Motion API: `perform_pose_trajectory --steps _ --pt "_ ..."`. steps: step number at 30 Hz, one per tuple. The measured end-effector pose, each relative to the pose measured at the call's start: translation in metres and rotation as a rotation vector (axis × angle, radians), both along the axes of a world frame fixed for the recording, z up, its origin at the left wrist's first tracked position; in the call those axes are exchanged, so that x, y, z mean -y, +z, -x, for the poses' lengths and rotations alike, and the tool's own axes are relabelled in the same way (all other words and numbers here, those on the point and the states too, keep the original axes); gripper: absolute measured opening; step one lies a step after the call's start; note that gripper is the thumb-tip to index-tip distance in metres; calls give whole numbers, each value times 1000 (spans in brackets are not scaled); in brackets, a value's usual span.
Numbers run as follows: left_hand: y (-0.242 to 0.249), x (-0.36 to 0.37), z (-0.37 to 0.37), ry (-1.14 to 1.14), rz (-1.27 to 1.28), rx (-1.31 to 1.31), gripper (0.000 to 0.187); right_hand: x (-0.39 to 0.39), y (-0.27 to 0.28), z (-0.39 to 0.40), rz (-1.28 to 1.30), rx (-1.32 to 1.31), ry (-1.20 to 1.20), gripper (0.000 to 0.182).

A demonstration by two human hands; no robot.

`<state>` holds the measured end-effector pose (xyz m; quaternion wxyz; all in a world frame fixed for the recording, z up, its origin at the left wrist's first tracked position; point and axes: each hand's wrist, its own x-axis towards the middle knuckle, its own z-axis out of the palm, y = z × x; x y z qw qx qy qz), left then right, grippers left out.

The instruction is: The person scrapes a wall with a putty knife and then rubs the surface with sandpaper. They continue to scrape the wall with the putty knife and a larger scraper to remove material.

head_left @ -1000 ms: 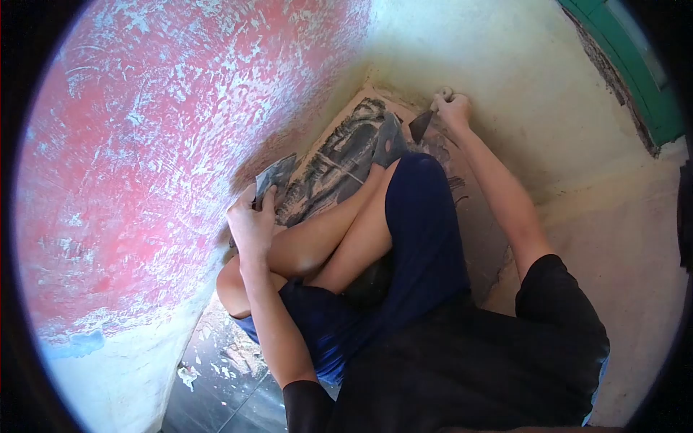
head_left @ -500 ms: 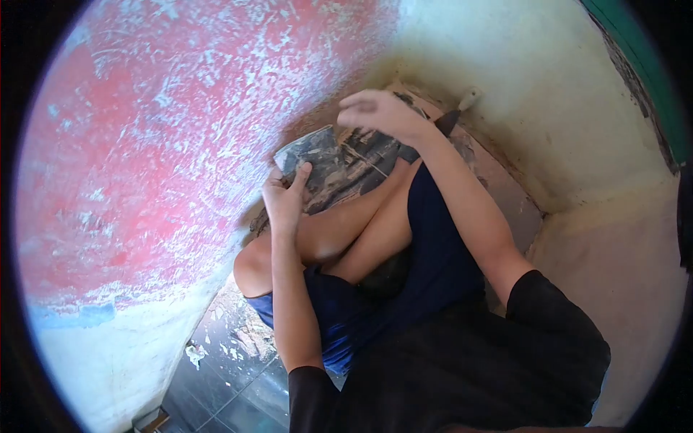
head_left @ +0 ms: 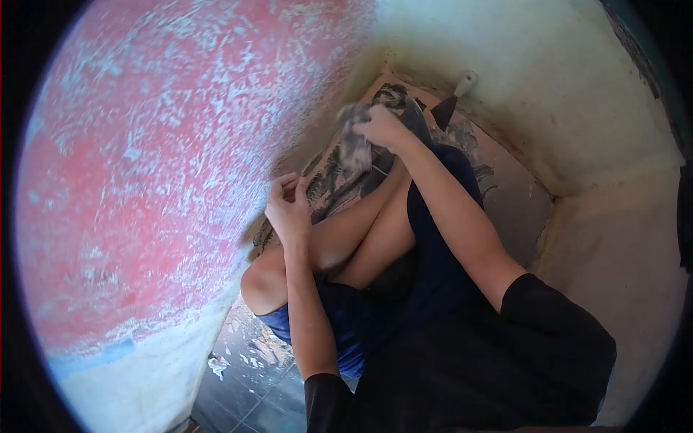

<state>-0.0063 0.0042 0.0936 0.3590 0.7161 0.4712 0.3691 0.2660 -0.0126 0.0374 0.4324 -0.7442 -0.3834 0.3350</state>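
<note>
My right hand (head_left: pixel 382 130) is closed on a worn grey sheet, seemingly sandpaper (head_left: pixel 356 148), which hangs blurred over the floor near the corner. Beside the pink wall, above my bent knee, my left hand (head_left: pixel 289 209) holds nothing; its fingers are slightly curled, with the thumb apart. The scuffed pink wall (head_left: pixel 159 166) shows many pale scratches and bare patches. Beyond my right hand, a scraper (head_left: pixel 445 113) with a dark blade and a pale handle leans at the foot of the other wall.
My crossed legs (head_left: pixel 361 216) fill the middle of the corner. Dust and flakes (head_left: pixel 256 346) lie on the dark floor tiles (head_left: pixel 278 400). A stained cream wall (head_left: pixel 534 94) rises on the far side. A small white scrap (head_left: pixel 218 366) sits near the pink wall's base.
The grey sheet has passed from my left hand to my right and moved away toward the corner. My left hand has let go of it. The view has shifted slightly.
</note>
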Motion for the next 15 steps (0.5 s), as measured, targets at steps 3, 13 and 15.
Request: perform_pose_trajectory --steps 3,13,15 --pt "1 1 4 20 -35 -42 21 -12 18 -15 16 113 -556 33" --pt "-6 -8 11 30 -120 -205 14 -89 48 -68 -305 341 -706 51" --pt "-5 -8 7 35 -115 -190 12 -101 23 -66 -374 453 -690 54"
